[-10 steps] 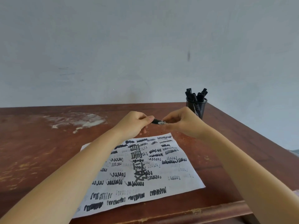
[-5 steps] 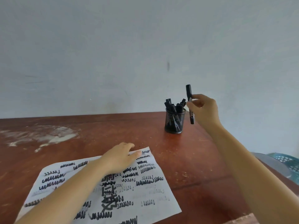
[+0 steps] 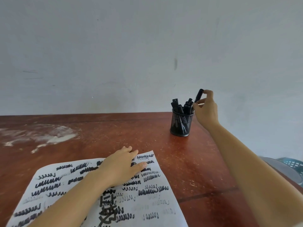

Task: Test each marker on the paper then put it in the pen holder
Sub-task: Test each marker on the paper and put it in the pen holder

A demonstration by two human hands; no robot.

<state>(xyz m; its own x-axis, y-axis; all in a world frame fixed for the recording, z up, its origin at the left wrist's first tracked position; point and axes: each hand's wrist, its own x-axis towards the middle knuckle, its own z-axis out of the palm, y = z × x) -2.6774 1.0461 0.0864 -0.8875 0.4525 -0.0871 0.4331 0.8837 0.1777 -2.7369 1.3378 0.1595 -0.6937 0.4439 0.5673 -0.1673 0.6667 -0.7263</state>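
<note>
A black mesh pen holder (image 3: 181, 125) stands near the table's far right corner with several black markers in it. My right hand (image 3: 205, 110) pinches a black marker (image 3: 198, 95) by its upper end; the marker's lower end dips into the holder's right side. My left hand (image 3: 122, 166) rests flat with straight fingers on the top of the white paper (image 3: 147, 202), which is covered in black scribble lines.
The brown wooden table (image 3: 131, 135) has a whitish worn patch (image 3: 37, 136) at the far left. A pale wall rises right behind it. Off the table's right edge sit a grey round object and a teal basket (image 3: 293, 164).
My hands parted from the marker held over the paper. The right hand carried it to the holder and lowered it in; the left hand came down flat on the paper.
</note>
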